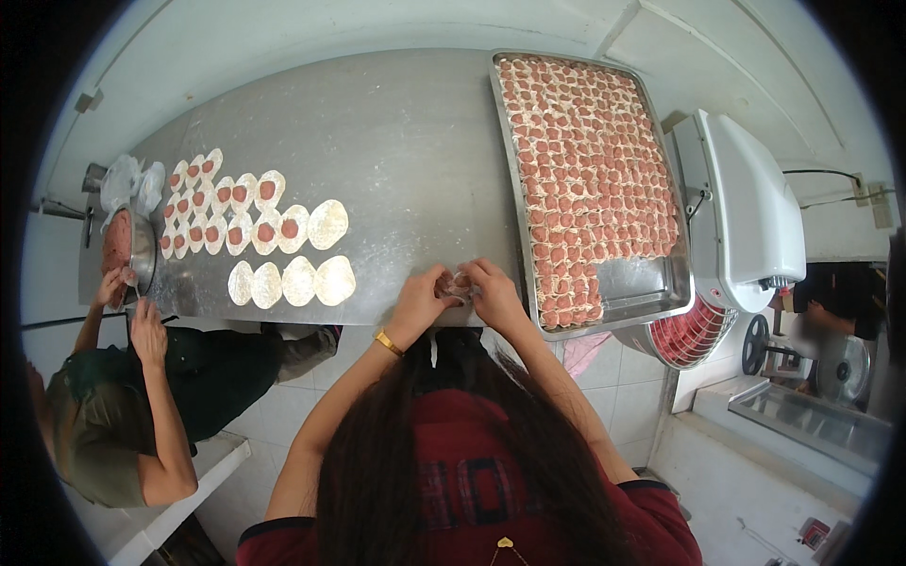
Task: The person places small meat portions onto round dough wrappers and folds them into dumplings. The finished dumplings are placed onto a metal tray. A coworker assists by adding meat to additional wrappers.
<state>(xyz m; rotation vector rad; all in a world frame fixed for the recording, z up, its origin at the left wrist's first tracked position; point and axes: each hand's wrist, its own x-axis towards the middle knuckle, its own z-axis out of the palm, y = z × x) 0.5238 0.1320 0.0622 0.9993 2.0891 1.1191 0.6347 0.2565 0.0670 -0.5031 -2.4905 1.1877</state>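
Observation:
At the near edge of the steel table, my left hand [422, 300] and my right hand [490, 291] come together with bent fingers around a small filled dumpling [457, 284], mostly hidden by the fingers. To the left lie round floured dough wrappers [334, 281]; many in the rows behind carry a dab of pink meat filling [290, 228], while several nearer ones are bare. Right of my hands stands a large metal tray [651, 297], packed with rows of open-topped dumplings [590, 160] showing pink meat. Its near right corner is bare metal.
At the far left a co-worker [113, 406] holds a utensil over a metal bowl [142, 250] of pink meat. Plastic bags [132, 184] sit behind it. A white mixer [741, 208] with a wire-guarded bowl [694, 330] stands right of the tray. Another person [830, 302] is at the far right.

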